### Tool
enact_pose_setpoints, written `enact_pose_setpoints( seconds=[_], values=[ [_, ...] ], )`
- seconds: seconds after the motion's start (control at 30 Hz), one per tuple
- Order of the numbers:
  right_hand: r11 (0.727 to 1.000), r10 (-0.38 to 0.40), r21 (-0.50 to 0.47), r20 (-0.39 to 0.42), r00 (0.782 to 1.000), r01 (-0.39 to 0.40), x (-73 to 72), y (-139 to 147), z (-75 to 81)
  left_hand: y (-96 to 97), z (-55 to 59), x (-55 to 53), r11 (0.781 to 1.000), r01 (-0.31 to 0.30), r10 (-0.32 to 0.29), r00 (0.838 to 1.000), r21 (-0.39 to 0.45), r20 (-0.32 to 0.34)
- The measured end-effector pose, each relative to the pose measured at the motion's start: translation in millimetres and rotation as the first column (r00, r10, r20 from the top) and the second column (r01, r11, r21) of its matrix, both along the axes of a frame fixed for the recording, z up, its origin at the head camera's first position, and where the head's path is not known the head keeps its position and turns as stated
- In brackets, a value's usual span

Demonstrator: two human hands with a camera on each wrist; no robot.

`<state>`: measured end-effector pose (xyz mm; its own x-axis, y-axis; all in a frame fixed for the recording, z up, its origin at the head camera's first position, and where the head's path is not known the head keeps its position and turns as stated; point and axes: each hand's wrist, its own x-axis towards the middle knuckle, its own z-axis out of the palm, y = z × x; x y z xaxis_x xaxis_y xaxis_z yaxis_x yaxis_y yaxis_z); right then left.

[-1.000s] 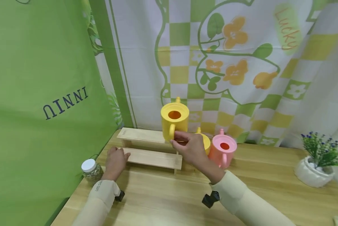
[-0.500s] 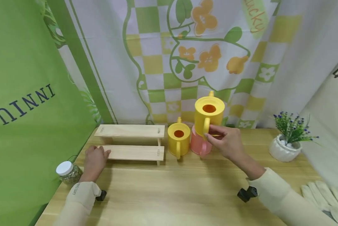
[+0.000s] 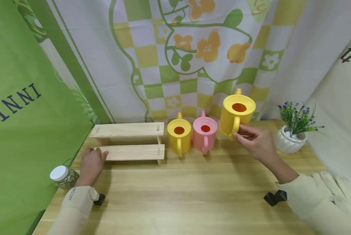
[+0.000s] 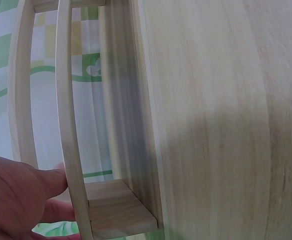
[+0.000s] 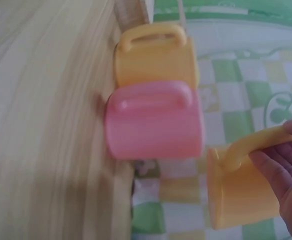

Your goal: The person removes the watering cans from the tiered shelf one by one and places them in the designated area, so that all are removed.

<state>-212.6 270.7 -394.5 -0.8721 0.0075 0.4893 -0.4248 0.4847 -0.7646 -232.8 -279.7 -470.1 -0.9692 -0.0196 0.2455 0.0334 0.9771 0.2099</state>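
Observation:
My right hand (image 3: 259, 143) pinches the handle of a yellow watering can (image 3: 232, 119), which has a round hole in its top and a spout on the far side. In the right wrist view this can (image 5: 246, 195) is raised off the table. To its left stand a pink watering can (image 3: 205, 135) and a second yellow watering can (image 3: 179, 133), side by side with handles toward me. My left hand (image 3: 91, 164) grips the left end of the lower board of a two-tier wooden shelf (image 3: 131, 152); in the left wrist view thumb and fingers hold the board's edge (image 4: 68, 125).
A white-lidded glass jar (image 3: 64, 177) stands at the table's left edge. Back right is a white pot with a purple-flowered plant (image 3: 291, 140). Pale gloves (image 3: 337, 189) lie beyond my right sleeve. A patterned curtain (image 3: 175, 65) hangs behind the wooden table (image 3: 169, 199).
My right hand has carried the yellow watering can rightward, past the second yellow one and the pink one, to the pink one's right. My left hand stays on the shelf. The head view has shifted.

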Motion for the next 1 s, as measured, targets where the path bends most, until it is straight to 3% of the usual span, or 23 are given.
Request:
enact_pose_setpoints(
  seconds=[0.17, 0.5, 0.67, 1.0],
  values=[
    [1.0, 0.012, -0.016, 0.007, 1.0, -0.012, -9.1, 13.4, -14.2, -0.8, 1.9, -0.5, 1.0, -0.011, 0.011, 1.0, -0.006, 0.028],
    [0.999, -0.004, 0.032, 0.078, 0.997, 0.002, -27.6, 36.7, -61.1, 2.2, 4.5, -2.7, 1.0, -0.024, 0.024, 0.999, -0.007, 0.049],
    [0.998, 0.023, 0.061, 0.133, 0.991, -0.032, -29.5, 39.5, -72.6, 2.3, 5.0, -1.7, 1.0, -0.024, 0.024, 0.998, 0.008, 0.055],
    [0.996, 0.087, 0.013, 0.126, 0.988, -0.089, -30.5, 37.4, -89.5, 2.3, 5.7, -2.2, 1.0, -0.022, 0.022, 0.999, 0.009, 0.048]
  ],
)
